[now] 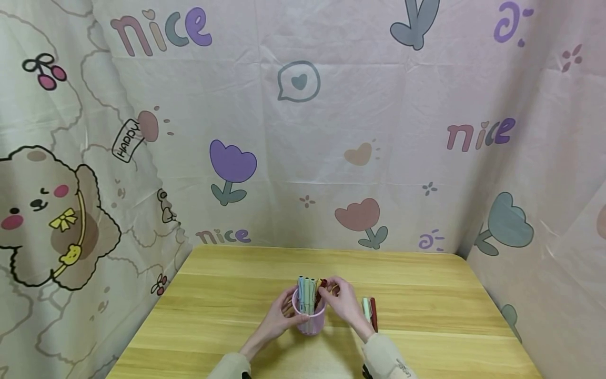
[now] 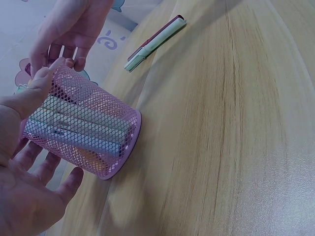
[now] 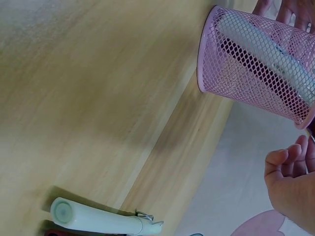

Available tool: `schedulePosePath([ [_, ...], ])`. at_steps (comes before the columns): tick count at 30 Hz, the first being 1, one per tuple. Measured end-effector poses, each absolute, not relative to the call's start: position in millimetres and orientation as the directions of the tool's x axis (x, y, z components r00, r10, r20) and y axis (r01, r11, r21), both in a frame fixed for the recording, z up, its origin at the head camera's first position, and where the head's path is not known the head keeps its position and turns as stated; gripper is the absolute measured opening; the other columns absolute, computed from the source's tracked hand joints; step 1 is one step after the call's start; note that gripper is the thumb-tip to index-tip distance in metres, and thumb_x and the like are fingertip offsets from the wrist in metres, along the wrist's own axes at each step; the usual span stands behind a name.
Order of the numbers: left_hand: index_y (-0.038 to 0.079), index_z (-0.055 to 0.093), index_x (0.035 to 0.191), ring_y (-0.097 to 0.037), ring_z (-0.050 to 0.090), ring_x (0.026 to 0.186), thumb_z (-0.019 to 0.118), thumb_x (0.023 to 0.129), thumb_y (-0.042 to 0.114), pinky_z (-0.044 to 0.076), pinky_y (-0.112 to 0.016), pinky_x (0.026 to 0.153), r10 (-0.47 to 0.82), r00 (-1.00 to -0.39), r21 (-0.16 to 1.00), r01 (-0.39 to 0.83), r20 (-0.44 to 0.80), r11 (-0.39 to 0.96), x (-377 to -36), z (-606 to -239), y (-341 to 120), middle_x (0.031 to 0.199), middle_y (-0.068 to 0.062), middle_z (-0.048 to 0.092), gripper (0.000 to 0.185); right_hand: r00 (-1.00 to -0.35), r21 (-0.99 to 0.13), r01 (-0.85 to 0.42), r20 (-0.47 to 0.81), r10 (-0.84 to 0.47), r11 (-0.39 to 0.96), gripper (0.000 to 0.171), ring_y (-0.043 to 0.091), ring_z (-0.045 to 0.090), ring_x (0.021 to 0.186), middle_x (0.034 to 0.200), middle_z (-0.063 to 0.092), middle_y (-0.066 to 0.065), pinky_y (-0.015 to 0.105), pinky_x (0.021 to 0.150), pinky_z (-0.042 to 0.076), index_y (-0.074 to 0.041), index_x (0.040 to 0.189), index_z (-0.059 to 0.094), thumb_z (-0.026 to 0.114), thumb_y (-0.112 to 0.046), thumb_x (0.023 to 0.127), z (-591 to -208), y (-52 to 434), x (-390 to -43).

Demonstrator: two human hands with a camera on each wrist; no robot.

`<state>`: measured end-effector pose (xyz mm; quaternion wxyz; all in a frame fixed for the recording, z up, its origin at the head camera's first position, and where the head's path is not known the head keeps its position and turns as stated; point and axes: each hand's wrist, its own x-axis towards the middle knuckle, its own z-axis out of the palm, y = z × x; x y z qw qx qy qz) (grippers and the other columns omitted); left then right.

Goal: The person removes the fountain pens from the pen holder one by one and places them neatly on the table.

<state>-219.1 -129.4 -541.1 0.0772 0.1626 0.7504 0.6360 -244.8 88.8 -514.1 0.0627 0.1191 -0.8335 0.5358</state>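
Mesh cup, pink and wire-walled, stands upright near the middle of the table, its open mouth up and its long axis vertical. Pens stand in it side by side, tips poking above the rim and leaning slightly; through the mesh the left wrist view shows their barrels lying along the cup's length.

By its look the cup should be light and fairly stiff, though thin mesh may give a little under a hard squeeze, and the load of pens makes it top-heavy, so it could tip if pushed high up. A hold low around the wall seems safest. The pens look like smooth, rigid plastic, light, best pinched near the top end.

Left hand cups the cup's left wall, thumb on the rim and fingers spread loosely beside the mesh rather than clamped. Right hand hovers at the rim on the other side, fingers curled around a dark red pen at the cup's mouth.

Two loose pens, one pale green and one dark red, lie just beside each other on the table to the right, apart from the cup, roughly parallel and pointing away from the person.
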Motion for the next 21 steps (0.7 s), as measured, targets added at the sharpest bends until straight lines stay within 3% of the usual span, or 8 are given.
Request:
schedulePosePath([
  [12, -0.006, 0.026, 0.154, -0.054, 0.035, 0.143, 0.080, 0.086, 0.018, 0.033, -0.065, 0.119, 0.340, -0.935, 0.979, 0.150, 0.096, 0.135, -219, -542, -129, 0.156, -0.034, 0.034, 0.090, -0.970, -0.921, -0.244, 0.234, -0.070, 0.302, 0.017, 0.007, 0.054, 0.072, 0.086, 0.066, 0.010, 0.015, 0.058, 0.049, -0.003, 0.098, 0.067, 0.073, -0.016, 0.090, -506, 90, -238],
  [21, -0.005, 0.026, 0.154, -0.054, 0.035, 0.144, 0.080, 0.085, 0.016, 0.032, -0.065, 0.119, 0.341, -0.936, 0.981, 0.145, 0.094, 0.128, -218, -540, -129, 0.156, -0.034, 0.033, 0.089, -0.971, -0.944, -0.238, 0.236, -0.033, 0.229, 0.018, 0.008, 0.062, 0.078, 0.093, 0.071, 0.012, 0.016, 0.069, 0.055, -0.004, 0.104, 0.066, 0.072, -0.015, 0.092, -500, 94, -233],
])
